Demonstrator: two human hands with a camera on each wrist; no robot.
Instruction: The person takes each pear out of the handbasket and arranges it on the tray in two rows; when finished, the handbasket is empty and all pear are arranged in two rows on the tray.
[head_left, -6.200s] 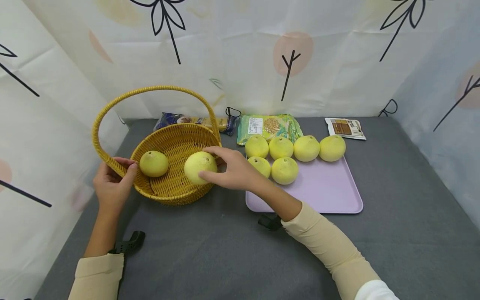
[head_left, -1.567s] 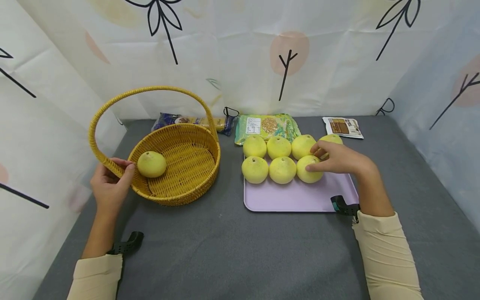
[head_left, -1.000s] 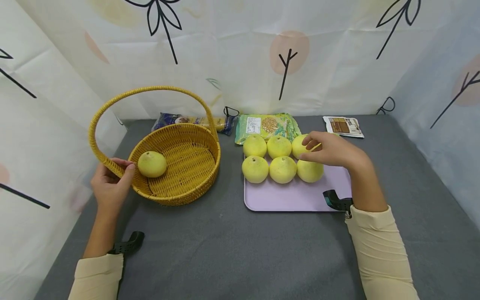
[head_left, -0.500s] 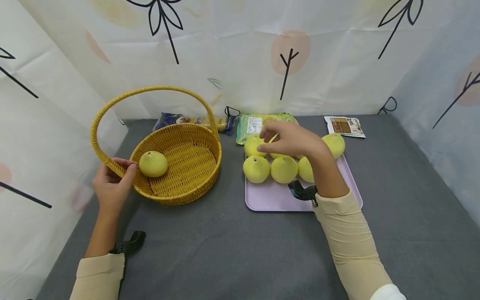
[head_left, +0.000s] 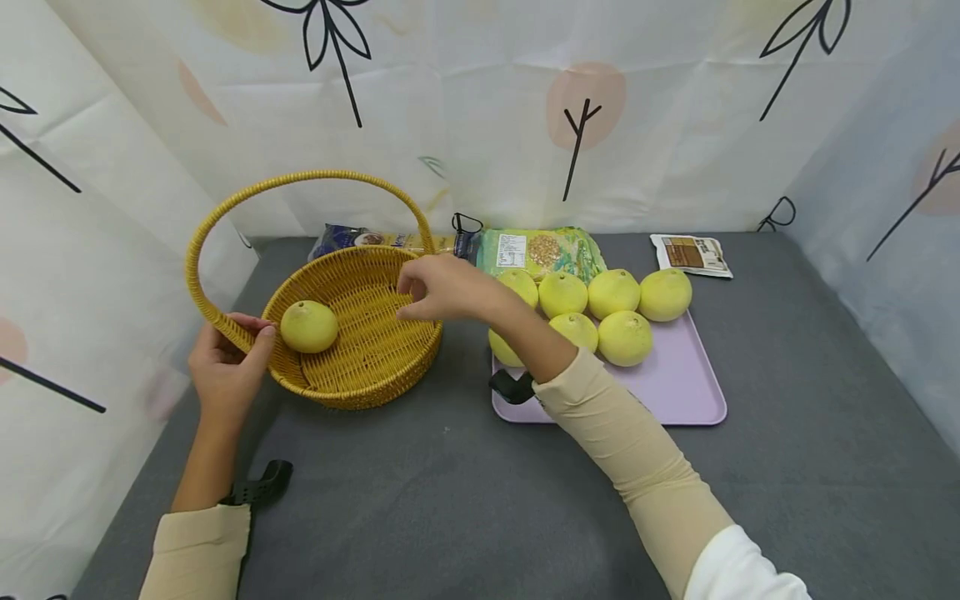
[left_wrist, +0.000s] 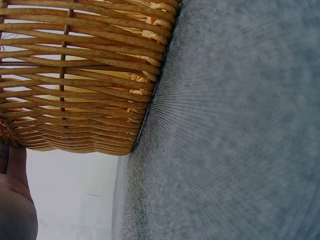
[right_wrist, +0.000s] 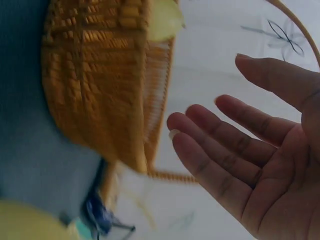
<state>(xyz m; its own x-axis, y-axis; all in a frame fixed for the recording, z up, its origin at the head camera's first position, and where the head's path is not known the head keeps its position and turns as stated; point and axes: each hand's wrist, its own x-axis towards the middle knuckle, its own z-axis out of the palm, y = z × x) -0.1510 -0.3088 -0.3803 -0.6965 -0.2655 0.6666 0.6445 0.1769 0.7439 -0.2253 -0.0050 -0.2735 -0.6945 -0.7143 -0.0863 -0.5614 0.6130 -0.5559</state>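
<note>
The yellow wicker basket (head_left: 360, 400) with a tall arched handle stands at the left of the table. My left hand (head_left: 228, 358) grips it at the left rim, where the handle meets it, thumb on the near side. One round pale yellow grapefruit-like fruit (head_left: 309, 327) lies inside, against the left wall. My right hand (head_left: 450, 287) hovers over the basket's right rim with nothing in it. In the right wrist view its fingers (right_wrist: 215, 170) are spread and slightly bent, apart from the wicker. Several similar fruits (head_left: 626, 338) sit in two rows on the lilac tray (head_left: 682, 400).
Behind the basket lies a blue-and-yellow packet (head_left: 382, 240). A green packet (head_left: 543, 252) lies behind the tray, and a small white-and-brown packet (head_left: 690, 255) is at the back right. Patterned white cloth walls (head_left: 480, 125) enclose the grey table (head_left: 420, 500).
Earlier my right hand held a fruit over the basket, then set one in the tray's front row and let go. It has since moved left, back over the basket. My left hand stayed.
</note>
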